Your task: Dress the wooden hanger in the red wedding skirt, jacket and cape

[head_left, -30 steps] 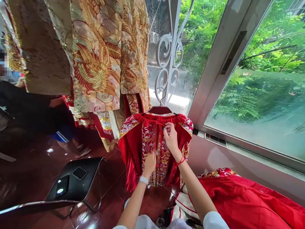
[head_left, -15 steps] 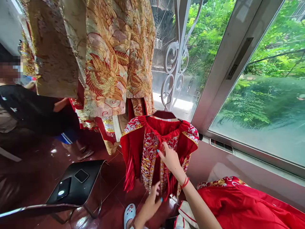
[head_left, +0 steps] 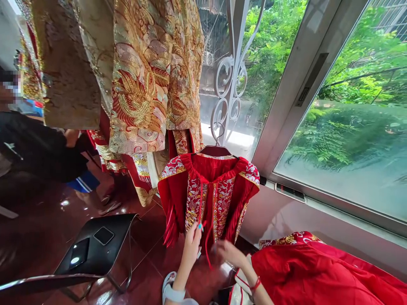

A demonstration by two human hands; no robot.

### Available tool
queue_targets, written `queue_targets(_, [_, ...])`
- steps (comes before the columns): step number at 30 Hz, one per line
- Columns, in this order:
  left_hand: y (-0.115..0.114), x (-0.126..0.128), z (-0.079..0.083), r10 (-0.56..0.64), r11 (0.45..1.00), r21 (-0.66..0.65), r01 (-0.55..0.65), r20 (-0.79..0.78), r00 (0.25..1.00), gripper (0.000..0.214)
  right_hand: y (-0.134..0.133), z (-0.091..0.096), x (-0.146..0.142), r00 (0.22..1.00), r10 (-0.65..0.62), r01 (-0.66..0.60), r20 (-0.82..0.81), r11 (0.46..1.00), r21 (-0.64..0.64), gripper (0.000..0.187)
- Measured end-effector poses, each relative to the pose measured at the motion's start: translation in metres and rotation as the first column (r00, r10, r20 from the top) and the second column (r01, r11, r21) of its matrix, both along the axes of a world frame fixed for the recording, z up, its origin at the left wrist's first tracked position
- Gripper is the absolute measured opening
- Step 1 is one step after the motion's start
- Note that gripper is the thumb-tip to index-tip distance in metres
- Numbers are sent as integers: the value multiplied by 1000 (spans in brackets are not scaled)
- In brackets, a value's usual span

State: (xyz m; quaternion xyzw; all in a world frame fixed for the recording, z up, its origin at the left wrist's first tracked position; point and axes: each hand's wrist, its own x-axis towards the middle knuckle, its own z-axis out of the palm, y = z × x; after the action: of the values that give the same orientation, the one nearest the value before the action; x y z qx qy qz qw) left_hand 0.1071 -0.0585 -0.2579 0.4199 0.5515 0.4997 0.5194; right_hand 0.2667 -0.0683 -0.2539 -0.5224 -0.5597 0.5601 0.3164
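A red embroidered jacket [head_left: 224, 199] with silver and gold trim hangs in front of me on a dark hanger [head_left: 215, 151]. Two thin red cords drop from its gathered neckline. My left hand [head_left: 192, 241] is closed, fingertips pinched on the left cord [head_left: 201, 203] at the jacket's lower front. Close to the loose end of the other cord [head_left: 208, 250] is my right hand [head_left: 230, 253], whose fingers are smeared by motion. Whether it touches that cord cannot be made out.
Gold embroidered garments [head_left: 140, 93] hang at upper left. A black chair [head_left: 108, 250] carries two dark flat devices. More red clothing [head_left: 305, 267] lies at lower right, below the window ledge [head_left: 343, 218]. A person in black [head_left: 38, 152] stands at far left.
My right hand has come down from the neckline to the jacket's lower front. The left hand has risen and pinches a cord. The neckline cords now hang apart.
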Motion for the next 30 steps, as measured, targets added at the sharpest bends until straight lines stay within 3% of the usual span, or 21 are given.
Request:
queue_targets(3, [-20, -2, -27, 57, 992, -113, -52, 42, 997, 90, 55, 44, -14, 983, -105, 126, -153, 983, 136, 35])
queue_targets(6, [-27, -3, -29, 64, 992, -108, -67, -31, 997, 90, 105, 81, -36, 928, -336, 371, -162, 874, 314, 33])
queue_targets(8, [-31, -7, -26, 49, 995, -82, -58, -105, 993, 85, 127, 93, -46, 879, -458, 471, -135, 782, 408, 34])
queue_targets(10, [-37, -12, -26, 20, 996, -86, -32, -143, 990, 83, 138, 93, -50, 855, -492, 511, -166, 738, 442, 35])
queue_targets(13, [-45, -21, -30, -36, 992, -129, 15, -162, 986, 85, 142, 84, -51, 853, -413, 507, -319, 800, 321, 37])
queue_targets(15, [-44, -24, -25, -58, 995, -98, 33, -261, 964, 73, 142, 77, -49, 832, -363, 474, -420, 859, 196, 40])
queue_targets(18, [-26, -25, 14, 12, 982, 168, 87, -514, 858, 48, 141, 72, -45, 822, -315, 411, -475, 905, 110, 41])
queue_targets(21, [19, -20, 80, 230, 824, 519, 228, -674, 702, 45, 137, 66, -39, 864, -255, 349, -434, 925, 150, 41])
queue_targets(22, [38, -18, 102, 274, 766, 560, 316, -729, 628, 45, 135, 64, -37, 875, -244, 339, -418, 925, 172, 41])
queue_targets(24, [74, -14, 135, 283, 712, 493, 500, -853, 438, 39, 131, 59, -34, 885, -239, 340, -400, 918, 203, 44])
queue_targets(26, [103, -10, 150, 248, 683, 370, 630, -929, 276, 23, 125, 55, -30, 889, -245, 343, -386, 916, 209, 46])
queue_targets(27, [113, -8, 151, 236, 669, 331, 666, -944, 232, 21, 123, 54, -28, 894, -245, 339, -376, 918, 207, 48])
queue_targets(30, [122, -5, 144, 247, 645, 340, 684, -940, 234, 26, 115, 52, -19, 903, -204, 293, -378, 937, 192, 50])
